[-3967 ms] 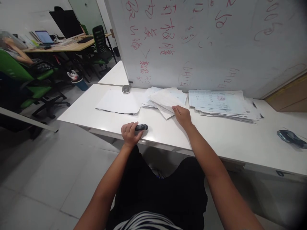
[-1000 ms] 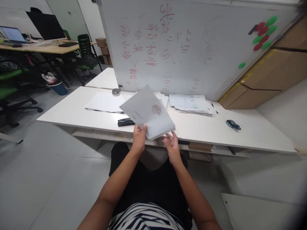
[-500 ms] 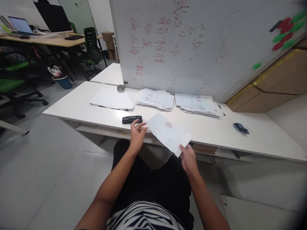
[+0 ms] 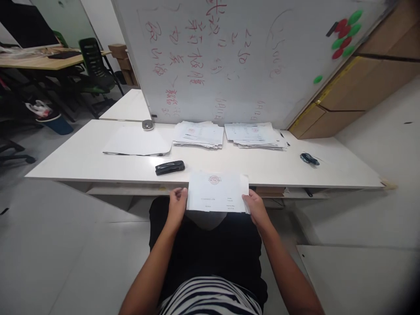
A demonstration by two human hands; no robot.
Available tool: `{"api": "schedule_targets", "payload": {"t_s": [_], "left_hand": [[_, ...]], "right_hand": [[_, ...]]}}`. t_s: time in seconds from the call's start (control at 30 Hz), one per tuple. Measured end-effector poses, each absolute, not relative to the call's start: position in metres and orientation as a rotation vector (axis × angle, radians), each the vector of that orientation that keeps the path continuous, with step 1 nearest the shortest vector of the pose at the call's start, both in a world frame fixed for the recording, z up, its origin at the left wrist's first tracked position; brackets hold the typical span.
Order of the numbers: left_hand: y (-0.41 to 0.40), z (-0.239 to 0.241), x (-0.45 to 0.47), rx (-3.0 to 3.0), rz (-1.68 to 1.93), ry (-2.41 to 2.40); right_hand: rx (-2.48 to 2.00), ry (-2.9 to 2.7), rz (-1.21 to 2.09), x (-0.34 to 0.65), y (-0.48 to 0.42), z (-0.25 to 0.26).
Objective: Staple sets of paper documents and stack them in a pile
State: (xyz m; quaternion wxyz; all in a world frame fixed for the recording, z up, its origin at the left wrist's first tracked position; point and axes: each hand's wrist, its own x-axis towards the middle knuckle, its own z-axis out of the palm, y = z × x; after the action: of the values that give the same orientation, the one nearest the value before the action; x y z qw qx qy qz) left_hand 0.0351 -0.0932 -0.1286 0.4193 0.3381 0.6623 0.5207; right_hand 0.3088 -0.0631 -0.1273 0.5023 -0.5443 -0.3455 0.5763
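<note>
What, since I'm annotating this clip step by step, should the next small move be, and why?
Probably the left hand should let go and reach for the black stapler, while the right hand holds the sheets. Both hands now grip the sheets by their side edges at the near edge of the table, and the stapler lies untouched just beyond the left hand.

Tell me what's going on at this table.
A seated person holds a sheaf of papers with a red stamp at the near edge of the white table, left hand on its left side, right hand on its right. A black stapler lies untouched on the table just beyond the left hand. Two paper stacks sit farther back against the whiteboard.
</note>
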Motion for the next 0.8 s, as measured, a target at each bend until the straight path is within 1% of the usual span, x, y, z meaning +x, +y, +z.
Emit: {"api": "schedule_targets", "payload": {"t_s": [0.1,0.17,0.27,0.37,0.57,0.8], "left_hand": [[-0.096,-0.13,0.03,0.565,1.06,1.131],[-0.095,-0.127,0.029,0.463,0.985,0.987],[-0.094,-0.127,0.032,0.405,0.99,1.009],[-0.092,-0.133,0.037,0.423,0.998,1.029],[-0.093,-0.139,0.041,0.505,1.06,1.075],[-0.093,-0.117,0.034,0.656,1.071,1.091]], "right_hand": [[-1.35,-0.963,1.457,0.312,-0.068,-0.127],[-1.376,-1.111,1.477,0.312,-0.07,-0.13],[-1.433,-1.324,1.397,0.311,-0.071,-0.134],[-1.487,-1.373,1.371,0.308,-0.072,-0.136],[-1.407,-1.295,1.497,0.301,-0.076,-0.131],[-1.249,-1.0,1.784,0.308,-0.077,-0.126]]}}
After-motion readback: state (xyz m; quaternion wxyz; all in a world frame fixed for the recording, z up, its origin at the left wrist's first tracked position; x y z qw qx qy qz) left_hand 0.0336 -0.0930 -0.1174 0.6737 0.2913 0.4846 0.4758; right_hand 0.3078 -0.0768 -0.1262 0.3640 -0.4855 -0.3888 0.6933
